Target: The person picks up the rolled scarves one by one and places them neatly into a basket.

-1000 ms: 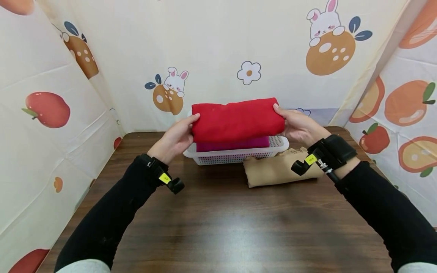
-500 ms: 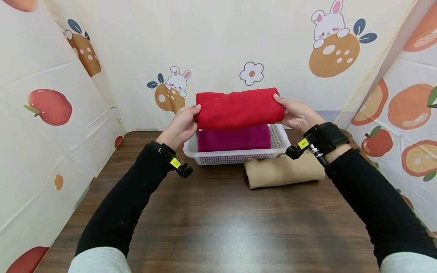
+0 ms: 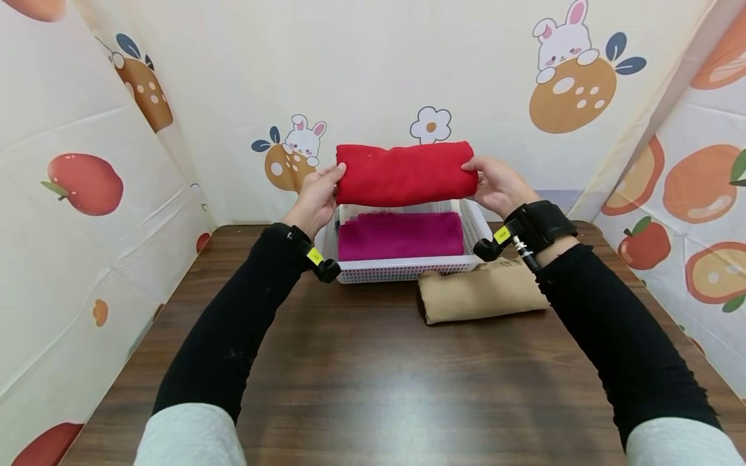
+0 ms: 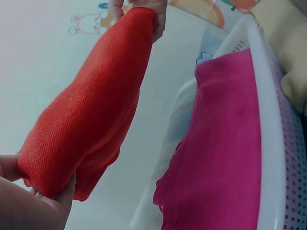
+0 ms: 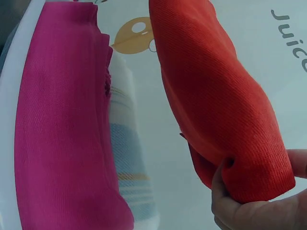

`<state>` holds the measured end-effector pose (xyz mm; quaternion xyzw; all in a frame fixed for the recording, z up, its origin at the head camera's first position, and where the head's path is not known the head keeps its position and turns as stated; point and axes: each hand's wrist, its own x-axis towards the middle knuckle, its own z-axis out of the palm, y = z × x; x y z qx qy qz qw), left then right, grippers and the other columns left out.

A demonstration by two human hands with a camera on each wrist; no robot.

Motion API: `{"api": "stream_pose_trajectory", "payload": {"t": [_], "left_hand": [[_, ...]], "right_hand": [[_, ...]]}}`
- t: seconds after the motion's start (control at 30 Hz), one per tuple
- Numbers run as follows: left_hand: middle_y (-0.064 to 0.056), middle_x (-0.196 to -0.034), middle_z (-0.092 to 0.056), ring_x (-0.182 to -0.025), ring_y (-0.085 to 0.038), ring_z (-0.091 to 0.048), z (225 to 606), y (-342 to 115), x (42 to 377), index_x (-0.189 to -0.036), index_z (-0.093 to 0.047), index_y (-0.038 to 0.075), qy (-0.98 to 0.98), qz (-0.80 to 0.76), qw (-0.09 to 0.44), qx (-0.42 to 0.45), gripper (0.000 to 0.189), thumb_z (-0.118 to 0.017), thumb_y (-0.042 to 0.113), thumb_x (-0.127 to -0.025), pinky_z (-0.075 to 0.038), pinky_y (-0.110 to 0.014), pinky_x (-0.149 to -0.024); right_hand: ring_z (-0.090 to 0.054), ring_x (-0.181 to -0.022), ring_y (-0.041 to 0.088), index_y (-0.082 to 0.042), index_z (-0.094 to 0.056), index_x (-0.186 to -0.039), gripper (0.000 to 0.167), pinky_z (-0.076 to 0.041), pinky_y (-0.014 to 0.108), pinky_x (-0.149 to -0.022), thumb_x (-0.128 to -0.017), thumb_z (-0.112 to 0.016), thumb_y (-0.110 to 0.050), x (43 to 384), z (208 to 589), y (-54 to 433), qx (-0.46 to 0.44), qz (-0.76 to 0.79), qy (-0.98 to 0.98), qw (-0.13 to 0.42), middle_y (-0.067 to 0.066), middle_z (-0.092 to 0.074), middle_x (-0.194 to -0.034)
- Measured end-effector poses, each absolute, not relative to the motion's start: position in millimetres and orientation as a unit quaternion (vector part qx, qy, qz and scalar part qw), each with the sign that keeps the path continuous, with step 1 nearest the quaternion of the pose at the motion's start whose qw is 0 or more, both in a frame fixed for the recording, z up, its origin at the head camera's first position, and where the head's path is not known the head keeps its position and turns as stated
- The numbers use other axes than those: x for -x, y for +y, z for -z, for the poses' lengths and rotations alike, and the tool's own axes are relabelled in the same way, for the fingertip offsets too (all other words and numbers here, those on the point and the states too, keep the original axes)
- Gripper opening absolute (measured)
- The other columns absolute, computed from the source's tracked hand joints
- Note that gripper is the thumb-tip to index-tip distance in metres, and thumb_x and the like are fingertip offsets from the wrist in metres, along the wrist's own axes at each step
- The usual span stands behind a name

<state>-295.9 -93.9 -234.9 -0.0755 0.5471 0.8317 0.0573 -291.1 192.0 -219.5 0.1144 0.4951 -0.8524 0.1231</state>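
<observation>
A folded red cloth (image 3: 405,175) is held up above the back of a white basket (image 3: 408,267). My left hand (image 3: 316,197) grips its left end, thumb in front and fingers behind. The right hand (image 3: 498,184) pinches the opposite end the same way, as the right wrist view shows with the red cloth (image 5: 216,96) bunched between thumb and fingers. Below, a folded magenta cloth (image 3: 401,236) lies in the front of the basket. Behind it sits a pale cloth with blue and yellow stripes (image 5: 132,148), mostly hidden by the red one in the head view.
A rolled tan cloth (image 3: 480,294) lies on the brown wooden table (image 3: 373,375), against the basket's front right corner. A printed curtain (image 3: 373,65) hangs right behind the table and along both sides.
Both hands have raised the red cloth upward and slightly back, off the basket. More of the magenta cloth, and a strip of the pale cloth behind it, now shows.
</observation>
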Motion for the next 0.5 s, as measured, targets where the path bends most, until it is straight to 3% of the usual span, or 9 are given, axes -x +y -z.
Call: {"api": "stream_pose_trajectory", "payload": {"t": [0.23,0.5], "left_hand": [[-0.008,-0.127,-0.055,-0.108,-0.021,-0.052,235.1,-92.2,316.4,-0.134,-0.053,0.01,0.55,-0.827,0.027,0.117,0.041,-0.059,0.021,-0.095,-0.045,-0.036,-0.092],[-0.007,-0.129,-0.055,-0.109,-0.02,-0.054,249.1,-87.3,329.5,-0.136,-0.052,0.012,0.552,-0.821,0.039,0.142,0.041,-0.057,0.023,-0.096,-0.045,-0.035,-0.086]], "right_hand": [[-0.034,-0.125,0.019,-0.011,-0.035,-0.147,0.058,-0.043,0.033,-0.097,-0.093,-0.055,0.0,304.8,224.3,182.8,-0.113,0.851,0.507,0.074,0.002,-0.029,-0.142],[-0.034,-0.125,0.02,-0.006,-0.033,-0.148,0.055,-0.039,0.035,-0.102,-0.096,-0.049,0.0,324.8,242.9,183.1,-0.091,0.844,0.526,0.056,0.004,-0.033,-0.144]]}}
